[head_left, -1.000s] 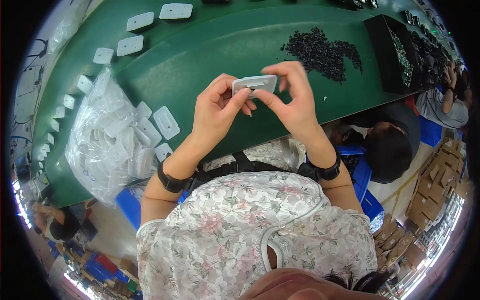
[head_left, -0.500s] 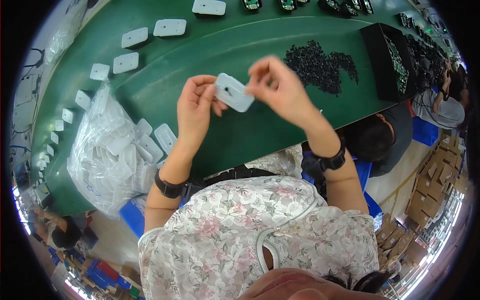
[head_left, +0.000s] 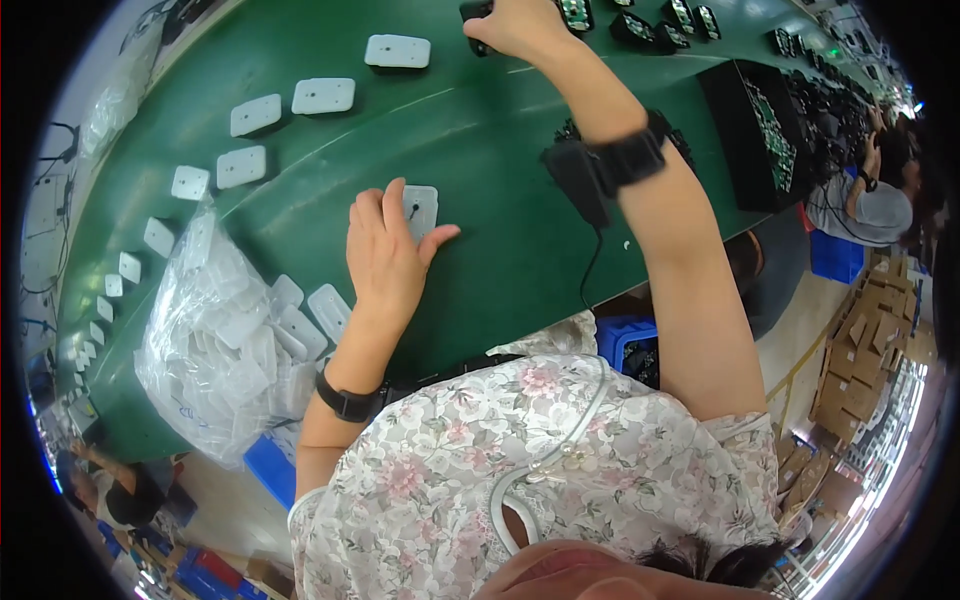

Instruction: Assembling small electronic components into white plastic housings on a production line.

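Observation:
A white plastic cover (head_left: 427, 205) with a small dark part in its middle lies on the green table. My left hand (head_left: 385, 245) rests against its left side, fingers stretched out and thumb spread apart below it. At the far edge of the view, my right hand (head_left: 525, 28) is closed on a black housing (head_left: 478, 22), only partly visible. Beside it stands another black housing with a green circuit board (head_left: 577, 14). A pile of small black parts (head_left: 570, 132) is mostly hidden by my right wrist strap and forearm.
White covers on dark housings (head_left: 323, 96) form a curved row along the left and far side. A clear bag of white covers (head_left: 225, 330) sits at left. A black box of circuit boards (head_left: 740, 130) stands at right, with co-workers (head_left: 860, 215) beyond.
My right hand has left the cover and reached far forward to a black housing. The white cover has come down onto the table, and my left hand's fingers have spread.

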`<act>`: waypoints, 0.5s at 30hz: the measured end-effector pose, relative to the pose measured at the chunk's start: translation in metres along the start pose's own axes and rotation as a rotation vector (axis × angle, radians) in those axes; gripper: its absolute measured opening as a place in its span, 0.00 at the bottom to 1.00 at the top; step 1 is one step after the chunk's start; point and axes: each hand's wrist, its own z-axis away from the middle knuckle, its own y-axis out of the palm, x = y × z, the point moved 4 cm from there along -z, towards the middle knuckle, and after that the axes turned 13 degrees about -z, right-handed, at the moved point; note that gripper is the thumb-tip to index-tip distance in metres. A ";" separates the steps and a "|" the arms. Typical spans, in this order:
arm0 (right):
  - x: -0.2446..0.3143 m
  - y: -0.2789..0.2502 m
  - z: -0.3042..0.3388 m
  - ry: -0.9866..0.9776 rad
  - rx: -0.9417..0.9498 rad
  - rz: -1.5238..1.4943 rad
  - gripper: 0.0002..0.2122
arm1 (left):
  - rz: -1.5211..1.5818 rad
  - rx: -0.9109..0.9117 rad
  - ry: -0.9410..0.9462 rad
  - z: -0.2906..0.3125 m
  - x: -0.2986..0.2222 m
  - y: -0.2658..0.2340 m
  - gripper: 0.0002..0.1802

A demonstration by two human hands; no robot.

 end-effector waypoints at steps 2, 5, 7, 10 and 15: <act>-0.004 -0.013 0.037 -0.124 0.046 -0.471 0.18 | -0.062 0.046 0.066 0.009 0.002 0.002 0.34; -0.003 -0.019 0.123 -0.040 0.178 -1.030 0.23 | -0.005 -0.016 0.089 0.016 0.009 0.007 0.34; -0.010 -0.009 0.179 -0.020 0.170 -0.881 0.22 | 0.021 -0.015 0.108 0.015 0.017 0.013 0.34; -0.025 0.001 0.231 -0.063 0.195 -0.379 0.22 | 0.112 0.020 0.123 0.012 0.025 0.023 0.33; -0.013 -0.006 0.235 -0.243 0.130 -0.358 0.21 | 0.289 0.106 0.245 0.007 0.025 0.024 0.32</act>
